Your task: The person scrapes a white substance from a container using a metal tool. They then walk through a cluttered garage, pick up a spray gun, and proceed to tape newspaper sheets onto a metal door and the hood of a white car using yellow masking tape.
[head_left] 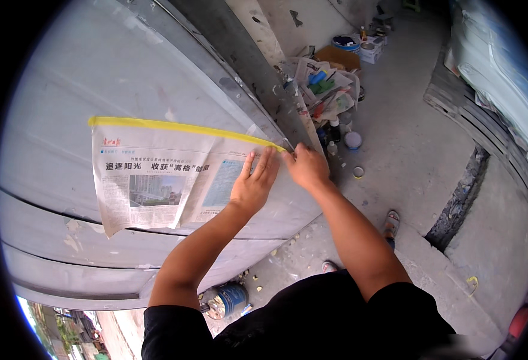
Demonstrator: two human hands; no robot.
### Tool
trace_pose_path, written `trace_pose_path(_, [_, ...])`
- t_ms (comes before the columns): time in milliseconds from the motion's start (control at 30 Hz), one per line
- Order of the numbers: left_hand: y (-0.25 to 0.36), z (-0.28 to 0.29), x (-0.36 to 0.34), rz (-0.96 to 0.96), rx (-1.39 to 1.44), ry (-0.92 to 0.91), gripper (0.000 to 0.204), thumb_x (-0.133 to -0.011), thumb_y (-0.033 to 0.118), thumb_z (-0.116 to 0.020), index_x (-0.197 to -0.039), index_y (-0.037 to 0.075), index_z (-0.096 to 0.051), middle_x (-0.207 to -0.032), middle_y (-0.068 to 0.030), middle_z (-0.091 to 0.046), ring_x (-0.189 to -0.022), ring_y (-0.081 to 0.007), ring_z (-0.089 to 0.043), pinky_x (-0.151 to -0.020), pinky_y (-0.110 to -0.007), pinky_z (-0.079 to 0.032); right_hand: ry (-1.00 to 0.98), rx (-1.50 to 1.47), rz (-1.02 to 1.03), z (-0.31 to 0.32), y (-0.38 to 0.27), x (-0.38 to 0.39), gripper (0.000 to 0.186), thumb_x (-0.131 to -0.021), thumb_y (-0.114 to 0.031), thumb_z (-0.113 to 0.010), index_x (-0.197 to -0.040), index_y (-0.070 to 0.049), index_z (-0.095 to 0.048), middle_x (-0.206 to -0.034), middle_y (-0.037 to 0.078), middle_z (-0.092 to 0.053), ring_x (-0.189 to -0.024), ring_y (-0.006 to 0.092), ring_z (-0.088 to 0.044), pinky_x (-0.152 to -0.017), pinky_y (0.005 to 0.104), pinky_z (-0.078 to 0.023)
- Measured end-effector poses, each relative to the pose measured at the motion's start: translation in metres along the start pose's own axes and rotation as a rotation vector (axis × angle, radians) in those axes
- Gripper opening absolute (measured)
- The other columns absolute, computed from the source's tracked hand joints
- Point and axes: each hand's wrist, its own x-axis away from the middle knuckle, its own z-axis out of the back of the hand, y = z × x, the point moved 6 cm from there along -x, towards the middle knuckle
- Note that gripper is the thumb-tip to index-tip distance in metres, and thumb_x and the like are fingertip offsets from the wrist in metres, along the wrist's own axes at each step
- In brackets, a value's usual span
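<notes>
A sheet of newspaper [138, 189] hangs on the pale grey, scuffed panel [66, 78], with a strip of yellow tape [174, 126] along its top edge. My left hand [252, 180] lies on the paper's right part, fingers stretched out and fingertips at the tape. Just to its right, my right hand [306, 165] has its fingers closed on the tape's right end, near the panel's edge. What is under my fingertips is partly hidden.
Paint cans [345, 42], crumpled paper [306, 78] and small containers [353, 141] lie beside the pillar at upper right. A blue bucket [232, 300] stands below the panel. A narrow trench [456, 198] cuts the concrete floor [396, 132] at right. White sheeting [492, 54] lies at the far right.
</notes>
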Motion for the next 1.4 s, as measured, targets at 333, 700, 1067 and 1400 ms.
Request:
trace_pose_path(333, [-0.044, 0.083, -0.035, -0.044, 0.400, 0.394, 0.024, -0.074, 0.010, -0.059, -0.097, 0.008, -0.065, -0.102, -0.0051, -0.059, -0.101, -0.0214, -0.054, -0.088, -0.038, -0.039, 0.230, -0.295, 0.389, 0.020, -0.009, 0.041, 0.018, -0.081, -0.013, -0.061, -0.096, -0.005, -0.056, -0.092, 0.016, -0.059, -0.083, 0.0364, -0.060, -0.069, 0.0442, -0.049])
trace_pose_path(700, [-0.031, 0.076, -0.068, -0.132, 0.519, -0.440, 0.010, -0.083, 0.016, -0.057, -0.084, 0.012, -0.066, -0.088, -0.0065, -0.061, -0.092, -0.0238, -0.058, -0.084, -0.041, -0.033, 0.201, -0.331, 0.417, 0.049, -0.022, 0.075, 0.012, -0.086, -0.012, -0.058, -0.092, -0.003, -0.061, -0.087, 0.015, -0.062, -0.080, 0.0320, -0.061, -0.068, 0.0374, -0.048])
trace_pose_path(1067, [-0.035, 0.105, -0.050, -0.167, 0.394, -0.462, 0.014, -0.078, 0.011, -0.056, -0.076, 0.012, -0.070, -0.081, -0.0111, -0.065, -0.084, -0.0247, -0.062, -0.087, -0.040, -0.033, 0.107, -0.917, 0.053, 0.026, -0.023, 0.091, 0.010, -0.088, -0.014, -0.055, -0.091, -0.005, -0.058, -0.077, 0.007, -0.059, -0.062, 0.0174, -0.058, -0.058, 0.0288, -0.048])
trace_pose_path(1400, [0.026, 0.248, 0.004, -0.416, 0.616, 0.123, 0.011, -0.076, 0.016, -0.057, -0.079, 0.011, -0.067, -0.081, 0.0009, -0.061, -0.080, -0.0143, -0.057, -0.074, -0.030, -0.033, -0.098, -0.659, 0.023, 0.027, 0.083, 0.127, 0.018, -0.081, -0.007, -0.059, -0.098, -0.003, -0.056, -0.082, 0.006, -0.061, -0.067, 0.0118, -0.060, -0.058, 0.0276, -0.049])
